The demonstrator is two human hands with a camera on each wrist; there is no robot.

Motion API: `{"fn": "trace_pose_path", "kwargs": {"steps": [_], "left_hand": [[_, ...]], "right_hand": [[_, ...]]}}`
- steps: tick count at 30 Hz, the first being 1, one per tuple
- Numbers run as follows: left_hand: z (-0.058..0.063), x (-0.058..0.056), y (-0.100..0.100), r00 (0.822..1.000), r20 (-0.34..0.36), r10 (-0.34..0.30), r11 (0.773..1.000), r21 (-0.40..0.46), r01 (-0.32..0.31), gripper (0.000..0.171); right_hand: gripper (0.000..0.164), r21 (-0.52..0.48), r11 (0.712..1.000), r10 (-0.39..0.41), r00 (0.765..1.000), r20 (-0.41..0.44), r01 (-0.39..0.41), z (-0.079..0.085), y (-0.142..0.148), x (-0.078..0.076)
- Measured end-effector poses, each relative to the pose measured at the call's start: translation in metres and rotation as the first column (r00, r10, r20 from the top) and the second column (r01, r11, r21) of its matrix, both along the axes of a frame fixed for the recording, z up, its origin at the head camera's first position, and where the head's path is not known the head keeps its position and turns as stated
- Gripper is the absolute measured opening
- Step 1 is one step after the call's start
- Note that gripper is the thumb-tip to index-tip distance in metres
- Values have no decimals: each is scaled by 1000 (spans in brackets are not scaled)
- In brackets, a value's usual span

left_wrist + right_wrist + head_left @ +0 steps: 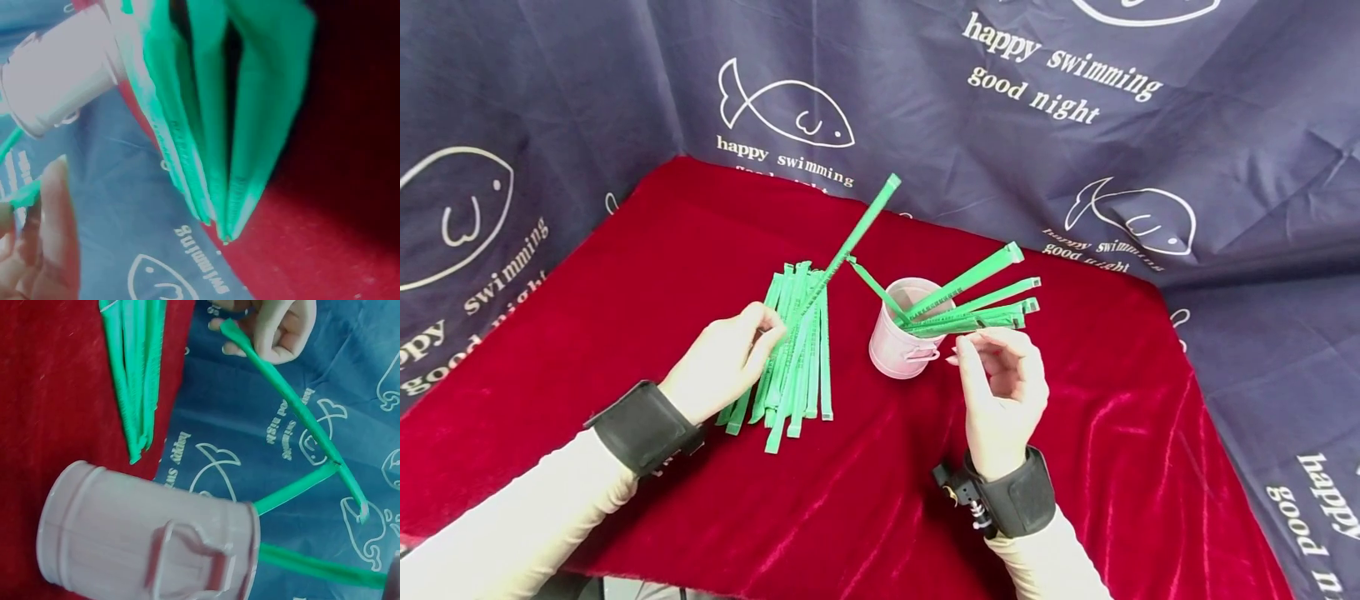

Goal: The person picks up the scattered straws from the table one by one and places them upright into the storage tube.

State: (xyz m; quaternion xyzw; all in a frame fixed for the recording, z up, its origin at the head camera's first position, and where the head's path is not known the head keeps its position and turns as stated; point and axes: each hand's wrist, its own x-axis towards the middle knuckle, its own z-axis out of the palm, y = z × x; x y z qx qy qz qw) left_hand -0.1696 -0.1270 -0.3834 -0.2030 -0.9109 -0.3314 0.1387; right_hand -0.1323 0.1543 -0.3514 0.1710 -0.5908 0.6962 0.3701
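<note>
My left hand (730, 358) pinches the lower end of a slim green stick packet (868, 208), which slants up and away. Beneath it lies a pile of printed green stick packets (812, 383). A pale pink mug (898, 354) with a wire-like handle stands upright, several green stick packets (970, 279) leaning out of it to the right. Another packet (874, 287) leans out leftward, its tip meeting the held one. Just right of the mug, my right hand (1003, 379) has loosely bent fingers close below the leaning packets; nothing shows in its grasp.
A wrinkled red velvet cloth (1112, 433) covers the table. Behind and beside it hangs a dark blue curtain (910, 108) with white fish and lettering. Black bands (643, 427) are strapped round both wrists.
</note>
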Motion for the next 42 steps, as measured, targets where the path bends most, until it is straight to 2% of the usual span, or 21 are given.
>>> {"fn": "trace_pose_path", "kwargs": {"steps": [3, 6, 9, 12, 14, 21, 28, 35, 39, 42], "left_hand": [[2, 3, 4, 997, -66, -39, 999, -21, 38, 6], [2, 5, 7, 987, -129, -94, 995, -43, 89, 8], [1, 7, 11, 967, -201, -154, 986, -86, 140, 14], [1, 9, 14, 947, -241, -212, 974, -132, 185, 17], [0, 10, 16, 941, -238, -240, 966, -150, 209, 17], [0, 11, 19, 941, -172, -292, 951, -159, 266, 16], [-1, 13, 17, 933, -144, -329, 937, -171, 304, 19], [-3, 13, 17, 922, -171, -348, 931, -181, 318, 24], [-6, 11, 16, 935, -180, -305, 942, -200, 268, 14], [-9, 9, 12, 947, -204, -249, 950, -242, 198, 22]], "right_hand": [[22, 12, 998, 65, 998, -5, -65, 3, -3, 3], [28, 34, 991, 127, 992, -10, -127, 7, -4, 6], [34, 58, 986, 158, 987, -9, -157, 10, -6, 8], [38, 58, 985, 162, 987, 1, -162, 11, -6, 9], [38, 48, 987, 154, 988, 2, -154, 11, -7, 10], [23, 6, 997, 77, 997, 16, -77, 17, -9, 13], [18, -42, 993, 107, 994, 28, -106, 23, -11, 17], [12, -48, 995, 94, 995, 43, -92, 26, -12, 22], [11, -57, 998, 34, 999, 8, -34, 27, -11, 24], [12, -106, 994, -13, 998, -64, 6, 31, -8, 23]]}}
